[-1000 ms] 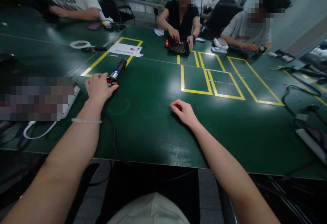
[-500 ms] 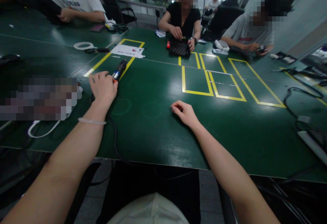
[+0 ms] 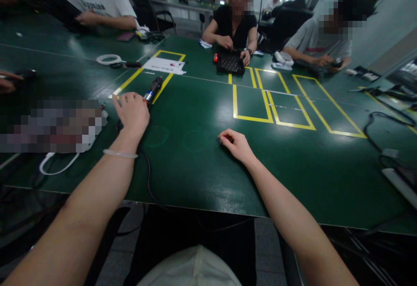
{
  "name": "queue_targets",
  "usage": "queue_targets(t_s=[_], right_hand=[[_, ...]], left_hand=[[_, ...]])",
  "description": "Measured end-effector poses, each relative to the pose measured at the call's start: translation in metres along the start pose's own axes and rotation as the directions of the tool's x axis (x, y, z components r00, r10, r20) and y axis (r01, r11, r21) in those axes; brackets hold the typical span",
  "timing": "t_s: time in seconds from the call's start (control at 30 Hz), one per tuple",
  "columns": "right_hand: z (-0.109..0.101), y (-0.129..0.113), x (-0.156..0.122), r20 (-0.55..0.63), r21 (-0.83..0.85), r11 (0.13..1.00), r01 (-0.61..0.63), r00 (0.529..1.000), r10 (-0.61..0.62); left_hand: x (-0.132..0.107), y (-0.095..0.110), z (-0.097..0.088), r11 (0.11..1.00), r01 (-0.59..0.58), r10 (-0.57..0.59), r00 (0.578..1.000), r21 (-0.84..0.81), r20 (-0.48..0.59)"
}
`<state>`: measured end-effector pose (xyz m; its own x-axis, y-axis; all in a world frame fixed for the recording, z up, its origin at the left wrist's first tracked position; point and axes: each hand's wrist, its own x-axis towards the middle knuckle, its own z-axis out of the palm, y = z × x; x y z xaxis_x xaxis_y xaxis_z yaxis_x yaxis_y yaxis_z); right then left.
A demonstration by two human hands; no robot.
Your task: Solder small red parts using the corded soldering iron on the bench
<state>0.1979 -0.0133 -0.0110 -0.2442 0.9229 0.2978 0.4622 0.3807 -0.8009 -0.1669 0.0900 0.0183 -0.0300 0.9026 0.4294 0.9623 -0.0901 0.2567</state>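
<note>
My left hand [image 3: 132, 113] lies over the near end of a black corded tool with a blue and silver band [image 3: 153, 89], which rests on the green table [image 3: 202, 164]. Its fingers curl round the handle, so the grip is closed on the tool. A black cable [image 3: 148, 177] runs from under that hand to the table's near edge. My right hand [image 3: 235, 143] rests on the table in the middle, fingers curled in loosely, with nothing visible in it.
Yellow tape rectangles [image 3: 273, 103] mark the table ahead. Across it a person works at a black tray [image 3: 230, 63]. A white sheet [image 3: 164, 64] and a white cable coil [image 3: 107, 59] lie at far left. Cables [image 3: 384, 134] lie at right.
My left hand has slid forward over the tool's near end and closed on it. The right hand has stayed in place.
</note>
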Motion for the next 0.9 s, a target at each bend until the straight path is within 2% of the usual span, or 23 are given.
queue_targets(t_s=[0.1,0.13,0.23,0.3,0.33,0.4,0.47,0.57,0.7,0.77,0.9], right_hand=[[0.000,0.000,0.000,0.005,0.000,1.000,-0.010,1.000,0.010],[0.000,0.000,0.000,0.006,0.001,1.000,-0.014,1.000,0.014],[0.000,-0.001,0.000,0.009,0.000,1.000,-0.024,1.000,0.024],[0.001,-0.002,0.000,0.011,0.006,0.999,-0.032,0.999,0.032],[0.001,-0.003,0.000,0.012,0.021,0.999,-0.041,0.999,0.041],[0.003,-0.004,0.000,0.022,0.087,0.994,-0.067,0.998,0.065],[0.007,-0.006,0.001,0.039,0.224,0.970,-0.093,0.996,0.086],[0.013,-0.010,0.001,0.095,0.395,0.912,-0.114,0.992,0.083],[0.020,-0.014,0.002,0.181,0.478,0.866,-0.150,0.981,0.070],[0.021,-0.015,0.002,0.202,0.479,0.864,-0.156,0.977,0.064],[0.018,-0.014,0.001,0.146,0.496,0.862,-0.100,0.989,0.031]], left_hand=[[0.003,0.001,0.000,0.999,0.028,-0.022,0.989,0.038,-0.149],[0.003,0.005,0.000,1.000,0.005,-0.005,0.989,-0.002,-0.146],[0.000,0.025,0.003,0.953,-0.053,0.043,0.998,-0.299,-0.041],[-0.008,0.046,0.004,0.842,-0.054,0.127,0.987,-0.537,0.100],[-0.013,0.059,0.004,0.781,-0.042,0.182,0.969,-0.623,0.164],[-0.025,0.084,0.001,0.689,-0.024,0.325,0.904,-0.724,0.279],[-0.037,0.106,-0.003,0.634,0.005,0.425,0.833,-0.773,0.353],[-0.051,0.127,-0.008,0.596,-0.005,0.539,0.744,-0.803,0.395],[-0.060,0.135,-0.008,0.595,-0.064,0.657,0.613,-0.801,0.439],[-0.062,0.136,-0.006,0.593,-0.056,0.668,0.591,-0.803,0.452],[-0.062,0.137,-0.005,0.564,0.087,0.610,0.627,-0.821,0.485]])
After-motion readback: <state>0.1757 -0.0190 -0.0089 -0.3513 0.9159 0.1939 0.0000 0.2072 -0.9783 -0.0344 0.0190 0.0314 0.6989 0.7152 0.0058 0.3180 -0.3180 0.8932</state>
